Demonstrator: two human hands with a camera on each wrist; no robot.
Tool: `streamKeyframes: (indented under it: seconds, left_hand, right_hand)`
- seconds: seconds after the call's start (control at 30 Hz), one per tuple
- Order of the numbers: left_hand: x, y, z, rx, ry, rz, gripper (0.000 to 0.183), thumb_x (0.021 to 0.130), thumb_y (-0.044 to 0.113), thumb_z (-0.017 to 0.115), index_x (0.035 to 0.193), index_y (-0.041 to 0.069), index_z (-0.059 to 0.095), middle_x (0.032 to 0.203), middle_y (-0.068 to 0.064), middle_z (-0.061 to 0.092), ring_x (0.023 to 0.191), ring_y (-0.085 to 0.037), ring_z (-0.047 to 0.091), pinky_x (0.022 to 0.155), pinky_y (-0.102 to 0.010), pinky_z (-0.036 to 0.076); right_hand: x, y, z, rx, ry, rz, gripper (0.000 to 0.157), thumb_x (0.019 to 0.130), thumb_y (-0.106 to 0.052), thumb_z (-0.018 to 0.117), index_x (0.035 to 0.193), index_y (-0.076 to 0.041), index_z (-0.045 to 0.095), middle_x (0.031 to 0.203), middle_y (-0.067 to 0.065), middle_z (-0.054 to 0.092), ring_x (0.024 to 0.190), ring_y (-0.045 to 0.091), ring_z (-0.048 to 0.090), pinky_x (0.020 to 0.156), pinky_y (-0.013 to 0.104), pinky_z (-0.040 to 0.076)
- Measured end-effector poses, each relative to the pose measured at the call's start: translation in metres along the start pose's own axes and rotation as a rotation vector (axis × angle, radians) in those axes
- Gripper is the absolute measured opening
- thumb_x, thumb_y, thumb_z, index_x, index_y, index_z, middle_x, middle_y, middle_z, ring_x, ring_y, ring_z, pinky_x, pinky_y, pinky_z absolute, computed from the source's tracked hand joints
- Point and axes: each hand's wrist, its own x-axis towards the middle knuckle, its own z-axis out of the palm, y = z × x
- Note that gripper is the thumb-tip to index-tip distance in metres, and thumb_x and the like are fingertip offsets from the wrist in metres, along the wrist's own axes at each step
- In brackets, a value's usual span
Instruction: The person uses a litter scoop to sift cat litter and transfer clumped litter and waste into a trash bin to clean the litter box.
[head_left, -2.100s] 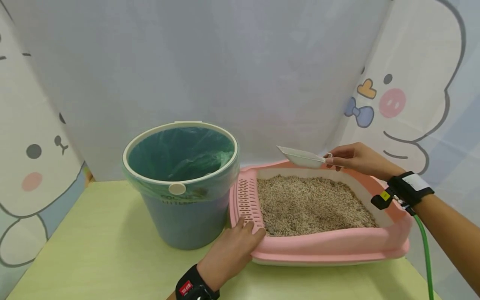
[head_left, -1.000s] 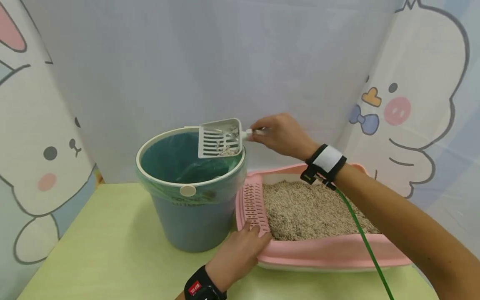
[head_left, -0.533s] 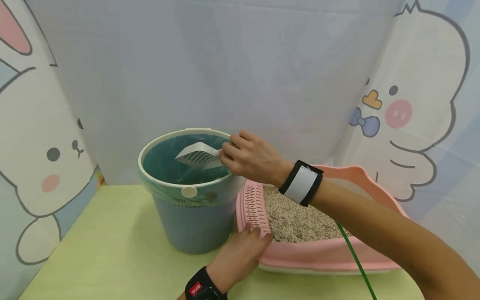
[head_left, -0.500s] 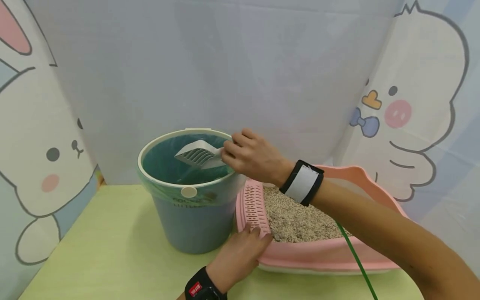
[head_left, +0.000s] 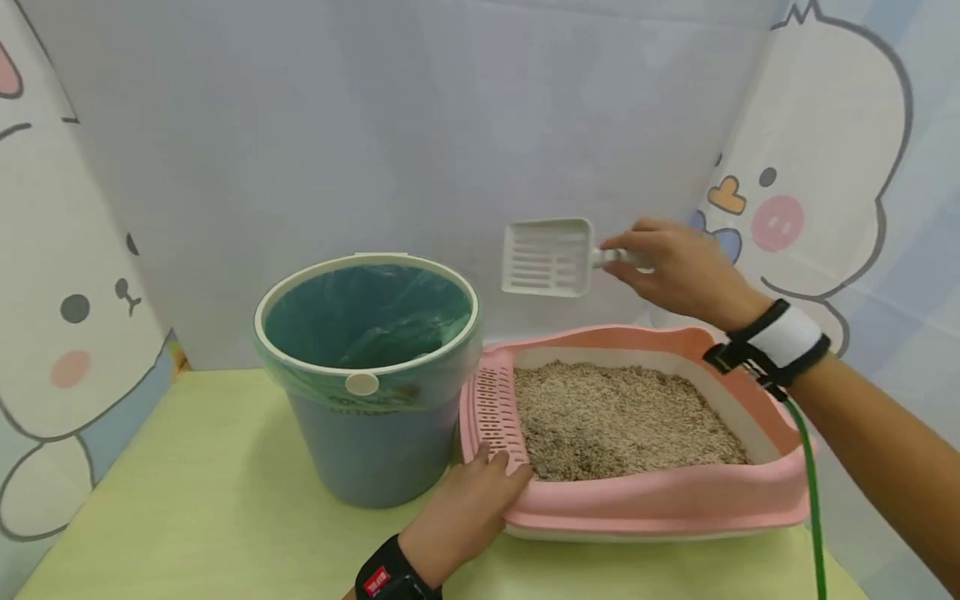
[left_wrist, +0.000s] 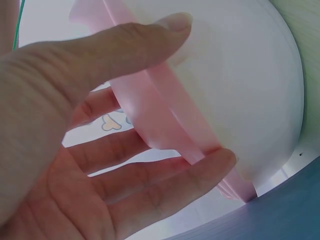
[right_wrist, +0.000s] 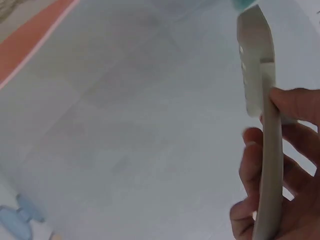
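Note:
My right hand (head_left: 678,271) holds a white slotted litter scoop (head_left: 547,258) by its handle, raised above the back left of the litter box. Its blade faces up with no litter visible on it. In the right wrist view, thumb and fingers wrap the scoop's handle (right_wrist: 271,160). My left hand (head_left: 465,512) grips the near left corner of the pink-rimmed litter box (head_left: 660,500); the left wrist view has the thumb on the outer side and fingers across the pink rim (left_wrist: 155,105). Brown-grey litter (head_left: 622,421) fills the box.
Left of the litter box, close beside it, stands a blue bin (head_left: 375,458) lined with a green bag (head_left: 367,308). Both stand on a pale green table (head_left: 202,492). A light curtain (head_left: 390,125) hangs behind. A green cable (head_left: 813,492) trails from my right wrist.
My right hand has moved right, carrying the scoop from its tilted pose in the bin's mouth to above the litter box's back left. Litter seen on it earlier is gone. The left hand stays put.

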Motion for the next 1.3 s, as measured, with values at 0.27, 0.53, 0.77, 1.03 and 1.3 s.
streamKeyframes:
  seconds: [0.27,0.53,0.77,1.03,1.3]
  left_hand:
    - [-0.008,0.0,-0.006,0.0,0.0,-0.025,0.049,0.079,0.02,0.089,0.123,0.021,0.067,0.107,-0.004,0.072,0.1,-0.024,0.07,0.06,-0.03,0.057]
    - [-0.01,0.005,-0.012,-0.001,0.005,-0.034,0.045,0.082,0.02,0.088,0.122,0.019,0.068,0.107,-0.005,0.072,0.101,-0.024,0.069,0.061,-0.03,0.058]
    - [-0.008,0.009,-0.014,0.018,0.017,-0.037,0.041,0.084,0.019,0.086,0.122,0.02,0.069,0.107,-0.005,0.073,0.102,-0.024,0.071,0.06,-0.031,0.059]
    - [-0.011,0.012,-0.015,0.006,0.0,-0.033,0.042,0.084,0.019,0.086,0.122,0.02,0.067,0.107,-0.004,0.073,0.101,-0.025,0.071,0.059,-0.031,0.057]
    - [-0.009,0.012,-0.016,0.013,0.02,-0.04,0.04,0.085,0.017,0.084,0.121,0.02,0.068,0.105,-0.004,0.073,0.1,-0.024,0.071,0.059,-0.031,0.058]
  right_hand:
    - [-0.081,0.085,-0.011,-0.161,-0.458,0.121,0.02,0.095,-0.022,0.076,0.113,-0.014,0.08,0.105,0.003,0.077,0.081,0.02,0.073,0.07,0.046,0.061]
    - [-0.133,0.096,-0.006,-0.006,-0.771,0.304,0.028,0.095,-0.033,0.076,0.115,-0.014,0.08,0.112,0.004,0.078,0.093,0.019,0.073,0.074,0.043,0.062]
    - [-0.153,0.09,0.007,0.145,-0.856,0.304,0.026,0.093,-0.032,0.078,0.113,-0.017,0.081,0.106,-0.007,0.075,0.09,0.006,0.069,0.073,0.027,0.058]
    - [-0.172,0.089,0.021,0.212,-0.906,0.25,0.022,0.09,-0.031,0.08,0.109,-0.019,0.083,0.106,-0.005,0.076,0.09,0.005,0.069,0.072,0.024,0.057]
    - [-0.176,0.085,0.027,0.311,-0.874,0.195,0.027,0.091,-0.034,0.079,0.11,-0.015,0.083,0.105,-0.003,0.077,0.087,0.001,0.068,0.069,0.021,0.055]
